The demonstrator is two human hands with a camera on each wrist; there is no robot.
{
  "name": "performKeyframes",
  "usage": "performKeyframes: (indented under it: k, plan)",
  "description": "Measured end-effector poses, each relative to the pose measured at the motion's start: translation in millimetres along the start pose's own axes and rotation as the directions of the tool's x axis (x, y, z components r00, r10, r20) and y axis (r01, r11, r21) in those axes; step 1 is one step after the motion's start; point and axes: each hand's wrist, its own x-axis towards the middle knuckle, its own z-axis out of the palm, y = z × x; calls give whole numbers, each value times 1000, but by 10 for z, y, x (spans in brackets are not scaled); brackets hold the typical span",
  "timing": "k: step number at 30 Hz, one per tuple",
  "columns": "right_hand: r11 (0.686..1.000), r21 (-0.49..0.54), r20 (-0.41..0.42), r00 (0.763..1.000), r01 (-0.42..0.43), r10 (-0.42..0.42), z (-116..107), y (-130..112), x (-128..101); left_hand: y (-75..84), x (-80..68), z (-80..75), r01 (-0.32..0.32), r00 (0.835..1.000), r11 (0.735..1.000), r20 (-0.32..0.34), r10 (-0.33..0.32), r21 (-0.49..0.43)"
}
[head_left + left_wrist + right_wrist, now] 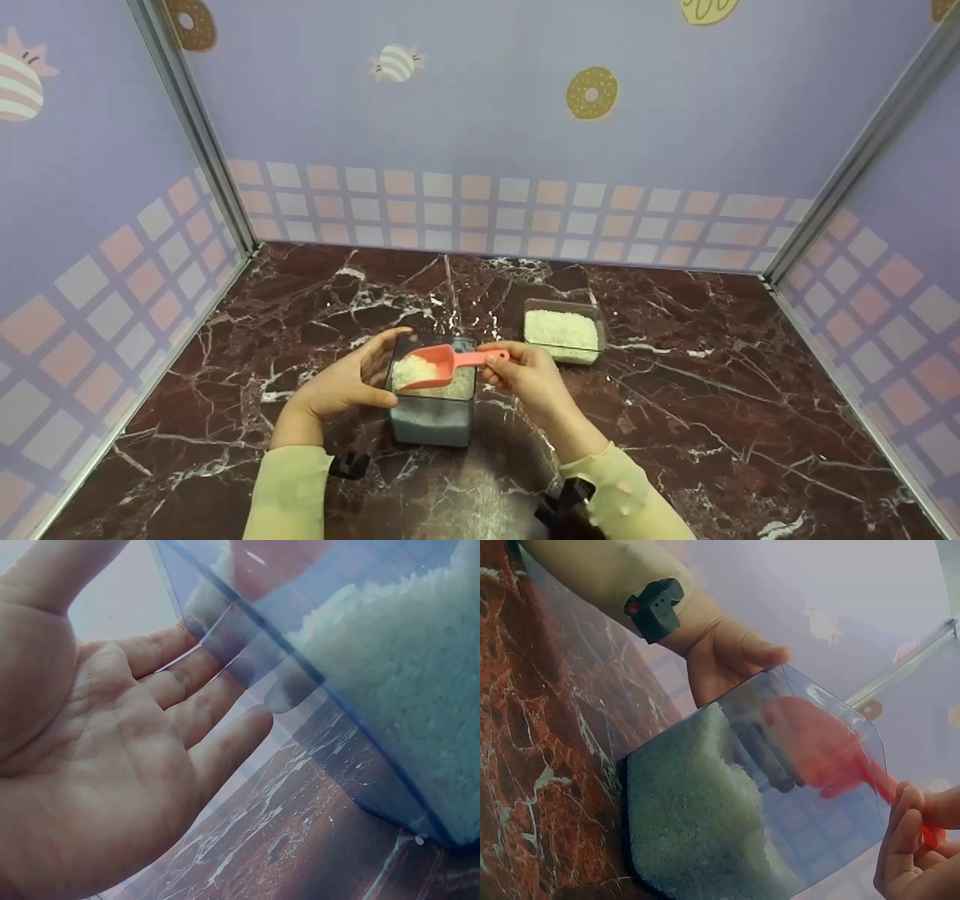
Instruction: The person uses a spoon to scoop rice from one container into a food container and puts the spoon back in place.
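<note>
The right hand (525,371) pinches the scoop (435,366) of rice over the box (433,420), which the open left hand (341,384) steadies; tipping needs care.

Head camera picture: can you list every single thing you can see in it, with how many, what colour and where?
Tall clear box: one, see-through, part full of white grains, front middle of the table.
Scoop: one, coral pink, loaded with white grains, over the tall clear box.
Shallow tray: one, clear, filled with white grains, behind and right of the box.
Table: one, dark red marble with white veins.
Walls: three, lilac, with doughnut and sweet pictures.
Left hand: one, against the box's left side.
Right hand: one, pinching the scoop's handle.
</note>
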Motion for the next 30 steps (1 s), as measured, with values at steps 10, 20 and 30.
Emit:
performKeyframes:
  k: [10,20,30]
  plan:
    - [989,128,41,997,-67,62,-177,22,75,-30,12,-1,-41,999,998,21,42,-39]
    - [943,284,179,976,-174,127,-330,65,122,-27,9,4,-28,999,998,25,30,-60]
    - [890,417,219,971,-186,100,-516,-147,64,-6,-2,8,-17,999,998,29,19,-59]
